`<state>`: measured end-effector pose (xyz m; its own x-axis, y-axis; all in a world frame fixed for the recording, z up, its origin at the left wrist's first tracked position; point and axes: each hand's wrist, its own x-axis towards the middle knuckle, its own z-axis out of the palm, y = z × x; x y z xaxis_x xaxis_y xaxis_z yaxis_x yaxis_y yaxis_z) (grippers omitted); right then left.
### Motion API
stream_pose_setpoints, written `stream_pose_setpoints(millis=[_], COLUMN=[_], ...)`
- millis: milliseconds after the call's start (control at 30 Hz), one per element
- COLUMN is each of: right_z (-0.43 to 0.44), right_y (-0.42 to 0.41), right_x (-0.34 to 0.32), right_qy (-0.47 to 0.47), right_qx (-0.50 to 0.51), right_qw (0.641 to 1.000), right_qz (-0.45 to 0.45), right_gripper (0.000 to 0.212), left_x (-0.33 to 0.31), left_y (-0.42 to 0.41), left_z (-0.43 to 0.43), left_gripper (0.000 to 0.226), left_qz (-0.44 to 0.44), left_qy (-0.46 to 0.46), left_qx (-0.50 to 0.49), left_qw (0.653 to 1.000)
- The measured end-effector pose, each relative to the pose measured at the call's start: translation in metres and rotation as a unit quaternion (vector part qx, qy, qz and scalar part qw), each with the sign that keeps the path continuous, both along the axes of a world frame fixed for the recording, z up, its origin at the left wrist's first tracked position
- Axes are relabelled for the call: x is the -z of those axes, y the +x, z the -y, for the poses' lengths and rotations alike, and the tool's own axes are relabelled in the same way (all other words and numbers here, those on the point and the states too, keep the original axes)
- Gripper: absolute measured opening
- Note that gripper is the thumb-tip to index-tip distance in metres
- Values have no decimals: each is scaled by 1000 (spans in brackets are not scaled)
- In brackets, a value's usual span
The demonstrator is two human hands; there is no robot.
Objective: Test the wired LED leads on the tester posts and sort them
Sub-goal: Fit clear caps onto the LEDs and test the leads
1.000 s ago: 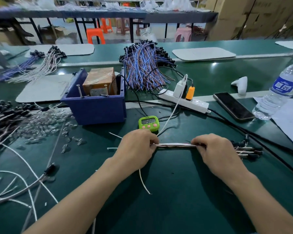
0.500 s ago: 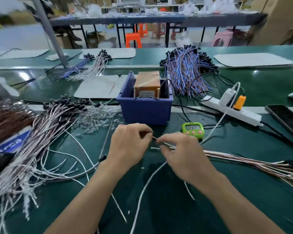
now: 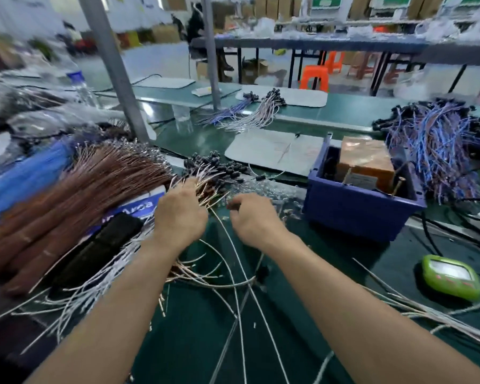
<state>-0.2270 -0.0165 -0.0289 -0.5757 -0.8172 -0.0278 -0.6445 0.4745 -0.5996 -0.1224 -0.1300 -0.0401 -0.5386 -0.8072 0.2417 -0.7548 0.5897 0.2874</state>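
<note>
The green bench [image 3: 330,261] carries stock on the person's left: long brown wire bundles [image 3: 75,206], kept close, probably for easy reach. The blue bin [image 3: 355,214] with the tester post [image 3: 396,187] stands to the right, well apart from both hands. Between them lies the pile of leads [image 3: 219,173], black-capped ends fanned away from the person. The left hand [image 3: 179,217] pushes its fingers into that pile; whether they clamp any lead is hidden. The right hand [image 3: 255,220] sits just beside it, fingers curled inward at the pile's near edge, likely picking one out, though blur hides any hold.
</note>
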Motion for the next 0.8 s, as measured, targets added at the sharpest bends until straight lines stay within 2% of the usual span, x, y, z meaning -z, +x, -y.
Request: stream_pose_setpoints(millis=[67,167,200,267,333,433,500,567,667,800], right_z=[22,49,57,68,73,65,49,25,-17,-79], right_y=[4,5,4,2,1,1,2,5,5,-1], right_x=[2,3,3,5,6,1,-5,-12,-21,-37], right_qy=[-9,7,21,40,37,-7,-42,-78,-118,-111], right_qx=[6,-16,-32,-51,-44,-24,-19,4,68,150], right_qw=[1000,1000,999,997,995,988,984,978,968,956], right_qz=[0,-1,-14,-44,-82,-149,-171,-195,-210,-227], right_gripper=[33,60,57,36,24,10,8,14,11,13], left_x=[0,-2,-2,-1,-3,-9,-15,-24,-35,-48], left_y=[-3,-4,-4,-1,3,13,19,24,33,53], left_z=[9,16,18,20,22,27,28,25,21,20], left_gripper=[37,15,15,16,13,10,3,7,9,11], left_qz=[3,42,54,63,30,-87,-129,-147,-140,-130], left_qy=[22,6,-10,-33,-26,40,84,130,221,393], left_qx=[-16,-6,8,31,41,31,52,91,170,229], left_qw=[1000,999,998,997,998,995,987,976,950,881])
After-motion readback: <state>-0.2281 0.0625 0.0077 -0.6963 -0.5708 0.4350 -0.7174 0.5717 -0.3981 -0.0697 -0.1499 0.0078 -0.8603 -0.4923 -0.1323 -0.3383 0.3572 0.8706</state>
